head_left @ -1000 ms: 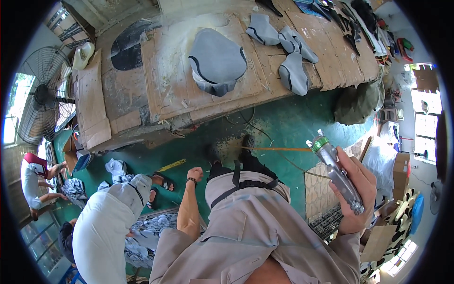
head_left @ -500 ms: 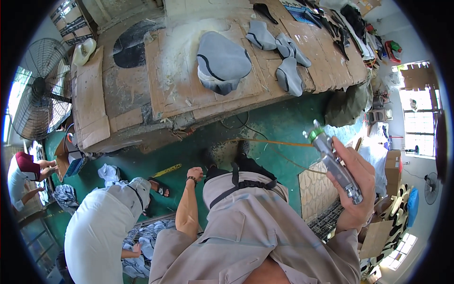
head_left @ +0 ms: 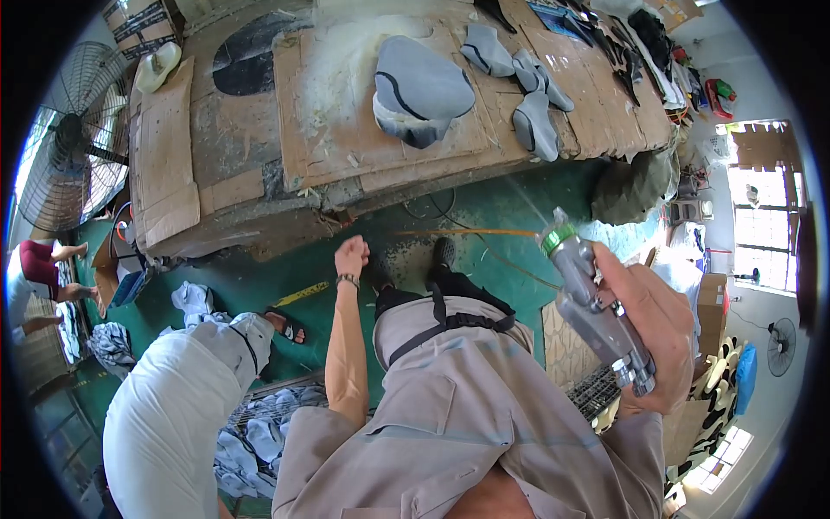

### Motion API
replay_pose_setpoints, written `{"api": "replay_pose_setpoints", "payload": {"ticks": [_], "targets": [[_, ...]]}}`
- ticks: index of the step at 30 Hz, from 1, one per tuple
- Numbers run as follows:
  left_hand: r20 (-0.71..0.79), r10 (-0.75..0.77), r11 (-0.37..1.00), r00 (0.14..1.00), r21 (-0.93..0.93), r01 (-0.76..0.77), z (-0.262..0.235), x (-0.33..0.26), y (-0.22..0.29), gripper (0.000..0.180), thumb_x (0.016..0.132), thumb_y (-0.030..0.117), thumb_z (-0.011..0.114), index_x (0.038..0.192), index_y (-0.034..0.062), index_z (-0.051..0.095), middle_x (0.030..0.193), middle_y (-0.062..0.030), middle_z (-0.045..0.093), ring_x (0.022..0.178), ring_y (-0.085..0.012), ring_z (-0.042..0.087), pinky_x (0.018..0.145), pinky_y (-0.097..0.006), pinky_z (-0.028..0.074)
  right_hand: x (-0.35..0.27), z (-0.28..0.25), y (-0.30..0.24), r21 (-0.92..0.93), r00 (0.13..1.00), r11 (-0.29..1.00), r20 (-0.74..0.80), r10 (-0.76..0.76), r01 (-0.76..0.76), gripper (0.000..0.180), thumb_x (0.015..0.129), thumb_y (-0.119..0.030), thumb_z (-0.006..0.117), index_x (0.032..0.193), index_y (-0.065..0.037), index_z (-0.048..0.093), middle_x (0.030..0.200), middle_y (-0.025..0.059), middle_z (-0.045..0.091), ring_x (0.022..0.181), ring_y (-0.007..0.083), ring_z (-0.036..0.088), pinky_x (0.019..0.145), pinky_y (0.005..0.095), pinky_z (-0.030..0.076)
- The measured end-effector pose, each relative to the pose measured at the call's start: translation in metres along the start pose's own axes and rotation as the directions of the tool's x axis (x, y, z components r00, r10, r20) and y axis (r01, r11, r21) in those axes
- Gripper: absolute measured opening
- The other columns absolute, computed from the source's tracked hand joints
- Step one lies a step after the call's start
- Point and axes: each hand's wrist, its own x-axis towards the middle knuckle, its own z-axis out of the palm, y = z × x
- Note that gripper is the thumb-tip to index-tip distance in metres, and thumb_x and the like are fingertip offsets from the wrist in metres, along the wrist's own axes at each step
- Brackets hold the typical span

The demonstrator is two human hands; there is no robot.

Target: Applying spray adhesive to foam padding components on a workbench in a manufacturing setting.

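Left hand (head_left: pixel 352 256) closed in a loose fist, empty, arm hanging straight down over green floor (head_left: pixel 519 216), wristband on. Right hand (head_left: pixel 653 337) raised near chest, grip wrapped tight round silver spray gun (head_left: pixel 596 311). Gun's long axis tilted, green-ringed nozzle up and left, pointing toward surface (head_left: pixel 259 147). Grey seat cover (head_left: pixel 419 91) on cardboard near front edge of surface, well apart from nozzle, up-left of it. Right hand nearer. Crouched person in white (head_left: pixel 173 415) at lower left.

Silver spray gun (head_left: pixel 596 307) in right hand (head_left: pixel 661 333)
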Motion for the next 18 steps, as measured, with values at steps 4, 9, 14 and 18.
{"api": "replay_pose_setpoints", "payload": {"ticks": [4, 9, 14, 18], "targets": [[0.008, 0.315, 0.948, 0.949, -0.056, -0.314, 0.014, 0.024, 0.096, 0.023, 0.101, 0.024, 0.070, 0.116, 0.0062, 0.073, 0.086, 0.0015, 0.070, 0.070, -0.0063, 0.062, 0.059, -0.023, 0.051, -0.012, -0.006, 0.000, -0.029, 0.987, 0.993, 0.122, -0.109, 0.113, 0.064, 0.075, -0.004, 0.074, 0.138, 0.006, 0.061, 0.082, 0.0125, 0.064, 0.067, 0.0274, 0.066, 0.054, 0.0399, 0.051], [-0.019, 0.826, 0.547, 0.563, 0.263, -0.795, 0.082, 0.027, 0.269, 0.028, 0.094, 0.028, 0.073, 0.114, 0.0088, 0.076, 0.105, -0.0073, 0.074, 0.099, -0.0231, 0.068, 0.088, -0.036, 0.054, -0.039, -0.011, 0.005, -0.048, 0.988, 0.999, 0.154, -0.005, 0.013, 0.064, 0.074, -0.001, 0.073, 0.136, 0.007, 0.062, 0.082, 0.0129, 0.064, 0.068, 0.0289, 0.066, 0.056, 0.0409, 0.051], [0.426, 0.849, -0.075, 0.312, 0.682, -0.727, 0.179, 0.048, 0.373, 0.031, 0.084, 0.038, 0.082, 0.112, 0.0253, 0.081, 0.117, -0.0066, 0.073, 0.125, -0.0286, 0.059, 0.109, -0.049, 0.041, -0.056, -0.010, 0.030, 0.045, 0.988, 0.995, 0.129, 0.080, -0.086, 0.065, 0.075, 0.002, 0.070, 0.139, 0.007, 0.060, 0.084, 0.0154, 0.064, 0.070, 0.0317, 0.067, 0.060, 0.0429, 0.052], [0.539, 0.595, -0.193, 0.597, 0.816, -0.544, 0.222, 0.067, 0.419, 0.028, 0.077, 0.039, 0.087, 0.102, 0.0272, 0.084, 0.118, -0.0031, 0.073, 0.126, -0.0265, 0.059, 0.108, -0.052, 0.039, -0.062, -0.010, 0.053, 0.113, 0.995, 0.991, 0.084, 0.060, -0.070, 0.065, 0.075, 0.001, 0.071, 0.139, 0.008, 0.059, 0.085, 0.0152, 0.064, 0.071, 0.0308, 0.067, 0.060, 0.0415, 0.053]]}}
